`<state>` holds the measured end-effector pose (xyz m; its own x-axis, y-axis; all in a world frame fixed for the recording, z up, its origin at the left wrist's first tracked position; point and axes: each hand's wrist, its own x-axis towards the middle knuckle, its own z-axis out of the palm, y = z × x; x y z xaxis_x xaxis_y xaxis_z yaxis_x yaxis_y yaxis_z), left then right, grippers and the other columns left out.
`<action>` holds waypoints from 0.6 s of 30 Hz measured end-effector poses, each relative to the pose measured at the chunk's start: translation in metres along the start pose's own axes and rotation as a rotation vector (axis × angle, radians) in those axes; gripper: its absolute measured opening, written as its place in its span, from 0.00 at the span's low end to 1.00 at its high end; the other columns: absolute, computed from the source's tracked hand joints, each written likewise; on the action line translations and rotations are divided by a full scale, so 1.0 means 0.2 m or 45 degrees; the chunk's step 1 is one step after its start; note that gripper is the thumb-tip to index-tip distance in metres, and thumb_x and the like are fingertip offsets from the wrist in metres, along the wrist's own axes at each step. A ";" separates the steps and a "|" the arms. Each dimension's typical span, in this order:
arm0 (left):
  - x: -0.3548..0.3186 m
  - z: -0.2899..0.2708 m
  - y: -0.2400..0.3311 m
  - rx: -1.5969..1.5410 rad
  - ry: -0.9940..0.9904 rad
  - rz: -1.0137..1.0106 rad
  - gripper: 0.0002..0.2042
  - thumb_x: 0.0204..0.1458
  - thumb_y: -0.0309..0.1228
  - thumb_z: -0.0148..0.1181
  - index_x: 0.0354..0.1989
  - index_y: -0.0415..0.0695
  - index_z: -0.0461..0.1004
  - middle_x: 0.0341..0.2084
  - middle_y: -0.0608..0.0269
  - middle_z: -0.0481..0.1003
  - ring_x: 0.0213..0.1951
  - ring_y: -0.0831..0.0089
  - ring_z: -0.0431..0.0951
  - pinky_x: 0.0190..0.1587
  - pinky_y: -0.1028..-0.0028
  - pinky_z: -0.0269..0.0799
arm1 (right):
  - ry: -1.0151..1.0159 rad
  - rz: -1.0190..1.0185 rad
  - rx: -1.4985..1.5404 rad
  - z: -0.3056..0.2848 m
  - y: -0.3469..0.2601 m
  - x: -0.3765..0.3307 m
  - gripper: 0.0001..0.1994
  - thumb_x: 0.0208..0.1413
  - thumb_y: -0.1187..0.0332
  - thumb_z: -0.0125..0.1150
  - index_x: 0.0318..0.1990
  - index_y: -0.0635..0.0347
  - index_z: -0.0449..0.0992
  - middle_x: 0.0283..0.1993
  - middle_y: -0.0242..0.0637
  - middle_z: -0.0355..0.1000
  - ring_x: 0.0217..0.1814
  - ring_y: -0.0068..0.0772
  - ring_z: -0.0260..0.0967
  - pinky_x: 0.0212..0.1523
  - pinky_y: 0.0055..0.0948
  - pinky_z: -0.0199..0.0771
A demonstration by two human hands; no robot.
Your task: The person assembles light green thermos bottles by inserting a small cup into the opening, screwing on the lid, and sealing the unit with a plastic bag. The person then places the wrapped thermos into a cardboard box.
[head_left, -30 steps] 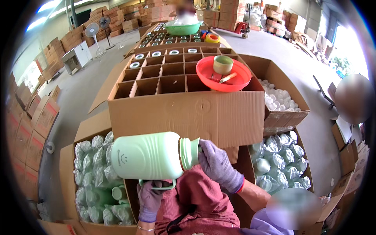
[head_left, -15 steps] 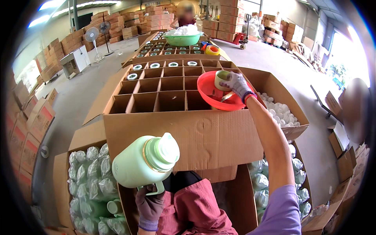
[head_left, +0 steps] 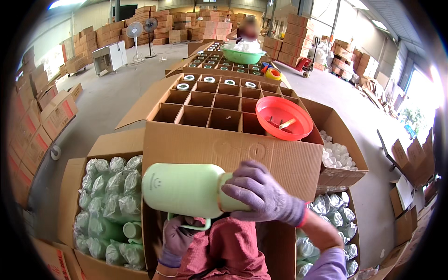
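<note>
Level over my lap lies a pale green vacuum jug [head_left: 182, 189], its neck pointing right. My left hand [head_left: 177, 235], in a grey-purple glove, is closed round the jug's handle [head_left: 205, 226]. Over the neck end sits a light green cup lid [head_left: 228, 201], which my gloved right hand [head_left: 263, 193] grips from above and the right. The fingers hide much of that lid and whatever lies beneath it. A red bowl [head_left: 305, 122] rests on the corner of the divided carton [head_left: 219, 144] ahead, holding a light-handled tool [head_left: 287, 124] and small dark bits.
White-topped bottles [head_left: 229, 82] stand in far cells. Bagged green jugs [head_left: 100, 224] fill the left carton; more bagged items [head_left: 333, 217] stand at right. Small white parts [head_left: 338, 154] lie in a side box. Farther off are a green basin [head_left: 242, 56], tape rolls [head_left: 273, 73] and a person [head_left: 247, 32].
My right hand has brought the light green cup lid out of the red bowl to the jug's neck. The jug has tipped to nearly level. The head view has shifted.
</note>
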<state>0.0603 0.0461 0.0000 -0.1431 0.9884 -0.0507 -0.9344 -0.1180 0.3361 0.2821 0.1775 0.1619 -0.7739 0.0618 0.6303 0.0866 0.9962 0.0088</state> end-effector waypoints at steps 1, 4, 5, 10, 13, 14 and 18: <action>0.00 -0.03 -0.02 0.110 -0.055 0.018 0.09 0.58 0.25 0.50 0.36 0.30 0.73 0.35 0.49 0.77 0.39 0.58 0.81 0.49 0.61 0.81 | 0.189 0.020 0.168 0.06 0.00 -0.04 0.24 0.45 0.65 0.65 0.52 0.62 0.73 0.47 0.43 0.70 0.51 0.48 0.68 0.59 0.51 0.66; -0.05 0.04 0.00 0.372 -0.014 0.076 0.08 0.59 0.24 0.50 0.39 0.33 0.73 0.31 0.53 0.77 0.37 0.59 0.80 0.46 0.61 0.80 | 0.600 0.471 0.854 0.27 0.02 -0.17 0.16 0.51 0.67 0.59 0.45 0.67 0.73 0.44 0.44 0.71 0.49 0.44 0.69 0.56 0.42 0.68; -0.07 0.10 0.03 0.491 -0.018 0.153 0.09 0.59 0.25 0.50 0.40 0.32 0.73 0.31 0.53 0.77 0.37 0.59 0.81 0.47 0.64 0.79 | 0.694 0.820 1.120 0.32 0.00 -0.16 0.14 0.53 0.66 0.59 0.44 0.66 0.73 0.45 0.44 0.71 0.49 0.42 0.69 0.56 0.40 0.68; -0.04 -0.24 0.15 2.267 -0.281 1.106 0.21 0.59 0.27 0.54 0.61 0.39 0.68 0.59 0.56 0.68 0.57 0.61 0.71 0.62 0.62 0.66 | 0.281 0.591 0.899 0.53 0.18 -0.40 0.35 0.35 0.73 0.80 0.55 0.64 0.68 0.52 0.38 0.71 0.56 0.33 0.69 0.60 0.33 0.70; -0.06 -0.32 0.16 1.500 -0.306 0.472 0.22 0.58 0.29 0.55 0.62 0.39 0.68 0.58 0.55 0.68 0.60 0.58 0.69 0.66 0.57 0.60 | 0.011 1.235 1.841 0.55 0.27 -0.33 0.27 0.55 0.57 0.67 0.58 0.62 0.69 0.56 0.39 0.71 0.57 0.29 0.69 0.60 0.33 0.70; -0.03 -0.20 0.21 1.968 -0.572 0.646 0.24 0.56 0.31 0.56 0.61 0.39 0.67 0.57 0.54 0.68 0.61 0.57 0.68 0.67 0.55 0.59 | -0.076 1.484 2.208 0.51 0.26 -0.26 0.27 0.59 0.54 0.63 0.59 0.62 0.69 0.57 0.39 0.71 0.57 0.28 0.69 0.60 0.32 0.70; -0.12 -0.20 0.17 2.869 -0.857 0.922 0.27 0.50 0.38 0.59 0.61 0.51 0.69 0.56 0.56 0.68 0.62 0.51 0.64 0.67 0.46 0.55 | -0.566 1.122 1.437 0.58 0.32 -0.26 0.28 0.60 0.51 0.61 0.60 0.62 0.71 0.53 0.38 0.73 0.54 0.30 0.70 0.58 0.29 0.70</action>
<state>0.0197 0.0138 -0.0247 0.3529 0.7979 0.4887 0.8335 -0.5054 0.2233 0.2551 0.2442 0.0388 -0.8729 0.4578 -0.1687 0.2580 0.1398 -0.9560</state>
